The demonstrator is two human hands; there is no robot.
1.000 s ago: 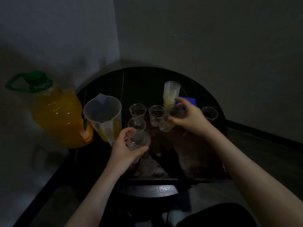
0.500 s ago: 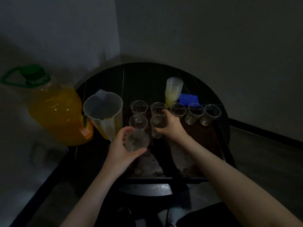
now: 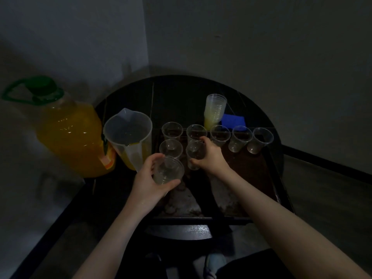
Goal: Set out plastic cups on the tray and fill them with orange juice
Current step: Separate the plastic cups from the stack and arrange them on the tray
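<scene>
A dark tray (image 3: 267, 178) lies on a round black table. Several empty clear plastic cups stand along its far edge, such as one at the far right (image 3: 259, 140), and another cup (image 3: 171, 148) stands in a second row at the left. My left hand (image 3: 150, 183) grips a short stack of clear cups (image 3: 168, 171), tilted, above the tray's left side. My right hand (image 3: 211, 158) holds a single clear cup (image 3: 194, 155) upright in the second row. A plastic jug (image 3: 128, 137) with a little orange juice stands left of the tray.
A big orange juice bottle (image 3: 68, 135) with a green cap stands at the far left. A stack of cups (image 3: 214, 110) and a blue sponge (image 3: 233, 120) sit behind the tray. Walls close in behind the table. The room is dim.
My right hand came back from the far right of the row to the second row, holding a single cup there. The left hand with its stack has barely moved.
</scene>
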